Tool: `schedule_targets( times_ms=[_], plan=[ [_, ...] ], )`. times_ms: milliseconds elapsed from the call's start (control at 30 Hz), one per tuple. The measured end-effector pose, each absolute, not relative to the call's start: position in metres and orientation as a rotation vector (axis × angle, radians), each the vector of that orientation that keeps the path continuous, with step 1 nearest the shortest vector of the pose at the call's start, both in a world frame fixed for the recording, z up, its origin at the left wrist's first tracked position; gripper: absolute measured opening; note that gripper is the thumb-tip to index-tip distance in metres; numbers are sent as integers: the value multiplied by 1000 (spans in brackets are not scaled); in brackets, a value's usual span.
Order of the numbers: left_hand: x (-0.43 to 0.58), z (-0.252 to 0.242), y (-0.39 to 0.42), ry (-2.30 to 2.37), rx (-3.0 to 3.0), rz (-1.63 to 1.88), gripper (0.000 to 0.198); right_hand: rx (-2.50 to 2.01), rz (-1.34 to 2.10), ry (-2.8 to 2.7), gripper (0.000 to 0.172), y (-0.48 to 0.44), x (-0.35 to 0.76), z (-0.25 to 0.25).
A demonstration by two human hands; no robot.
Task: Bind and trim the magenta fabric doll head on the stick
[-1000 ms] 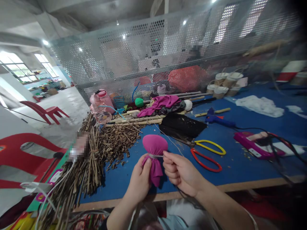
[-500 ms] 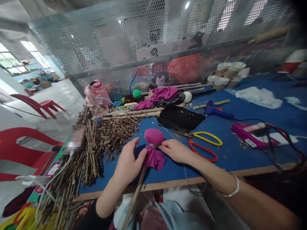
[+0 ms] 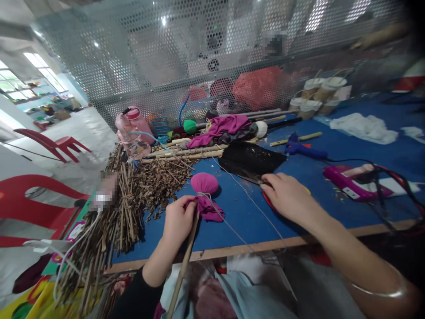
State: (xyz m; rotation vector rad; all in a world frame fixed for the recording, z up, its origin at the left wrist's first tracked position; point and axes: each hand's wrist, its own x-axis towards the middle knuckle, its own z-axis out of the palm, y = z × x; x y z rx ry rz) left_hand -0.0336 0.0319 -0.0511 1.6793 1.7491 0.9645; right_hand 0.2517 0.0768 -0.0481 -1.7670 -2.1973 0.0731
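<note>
Bare blue tabletop (image 3: 215, 237) is left between the wooden front edge (image 3: 299, 240) and the magenta bundle (image 3: 205, 183), which is pinched below its ball by the left hand (image 3: 177, 221), while scissors (image 3: 268, 202) are covered by the right hand (image 3: 287, 197), whose grip cannot be told.

The round-headed cloth bundle (image 3: 205, 184) is plain magenta, the thin string (image 3: 207, 195) grey, the flat table (image 3: 212, 239) blue, the metal scissors (image 3: 266, 199) red- and yellow-handled, the perforated metal screen (image 3: 159, 66) silvery, hole-dotted.
</note>
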Motion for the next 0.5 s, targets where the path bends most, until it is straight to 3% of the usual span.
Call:
schedule_targets(
  times_ms=[133, 333, 500],
  plan=[
    [-40, -39, 39, 1674, 1829, 902, 39, -1733, 13, -2372, 39, 76, 288, -67],
    [-48, -37, 56, 1545, 1518, 759, 51, -1815, 18, -2337, 50, 79, 299, -70],
    [-50, -45, 50, 1530, 1456, 959, 43, -1791, 181, -2362, 55, 83, 307, -68]
  ],
)
